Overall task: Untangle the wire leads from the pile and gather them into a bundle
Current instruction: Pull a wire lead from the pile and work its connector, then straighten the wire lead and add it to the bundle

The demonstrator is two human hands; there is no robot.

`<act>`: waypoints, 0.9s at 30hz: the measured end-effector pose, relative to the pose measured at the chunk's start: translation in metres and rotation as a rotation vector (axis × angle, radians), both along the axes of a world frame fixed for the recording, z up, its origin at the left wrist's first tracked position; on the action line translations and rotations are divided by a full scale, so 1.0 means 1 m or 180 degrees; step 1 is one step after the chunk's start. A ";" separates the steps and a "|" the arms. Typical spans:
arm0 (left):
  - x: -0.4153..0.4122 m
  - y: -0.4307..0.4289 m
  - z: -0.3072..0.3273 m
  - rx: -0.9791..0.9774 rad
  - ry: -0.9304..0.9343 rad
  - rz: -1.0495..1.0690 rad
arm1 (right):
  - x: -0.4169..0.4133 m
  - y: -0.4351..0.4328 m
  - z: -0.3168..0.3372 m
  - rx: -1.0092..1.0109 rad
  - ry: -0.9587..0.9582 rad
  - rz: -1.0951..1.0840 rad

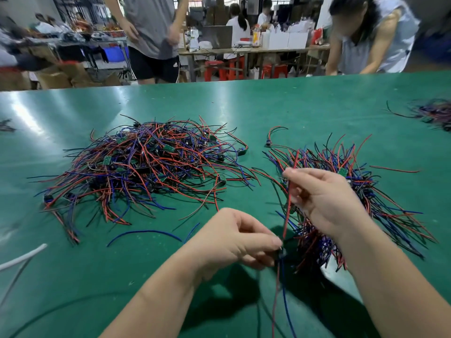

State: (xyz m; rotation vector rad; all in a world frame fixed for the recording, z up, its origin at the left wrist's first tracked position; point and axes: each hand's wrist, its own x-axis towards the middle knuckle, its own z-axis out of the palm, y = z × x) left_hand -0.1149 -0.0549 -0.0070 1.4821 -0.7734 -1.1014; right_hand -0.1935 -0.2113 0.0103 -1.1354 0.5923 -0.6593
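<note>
This is a small assembly workshop or factory floor. A wide green tabletop carries heaps of red, blue and black wire leads with little green circuit boards, one heap at 10 o'clock, another at 3 o'clock. At 12 o'clock, people work at long tables loaded with white boxes, red plastic stools beneath. Cardboard boxes sit on the floor at 11 o'clock.

The desk is showing green. Beyond the left hand, the pile is mixing red, blue, black and perhaps purple, with green boards. By the right hand, one wire is showing red.
</note>
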 end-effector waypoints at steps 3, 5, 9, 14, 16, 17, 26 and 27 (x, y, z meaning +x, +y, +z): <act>-0.004 0.004 0.001 0.0186 -0.0065 -0.0531 | -0.006 -0.013 0.004 0.0345 -0.0234 -0.0487; -0.003 0.006 0.004 0.0246 -0.0202 -0.0617 | -0.008 -0.020 0.003 0.0505 -0.0488 -0.0793; 0.010 0.008 0.009 0.0000 -0.0119 0.0117 | -0.012 -0.033 0.002 0.0447 -0.0823 -0.1393; 0.024 0.005 0.005 -0.0350 0.0186 0.0942 | -0.011 -0.018 0.005 -0.0238 -0.0407 -0.0409; 0.022 0.004 0.003 -0.0423 0.0231 0.0984 | -0.008 -0.002 0.002 -0.0773 -0.0135 0.0624; 0.021 0.004 0.003 -0.0437 0.0232 0.0954 | -0.007 0.006 -0.001 -0.1028 -0.0012 0.1019; 0.019 0.001 -0.004 -0.0327 0.0072 0.0766 | -0.002 0.006 -0.006 -0.1668 -0.0027 0.0474; 0.020 0.001 -0.005 -0.0310 -0.0051 0.0870 | -0.005 -0.001 -0.002 -0.1559 -0.0078 0.0298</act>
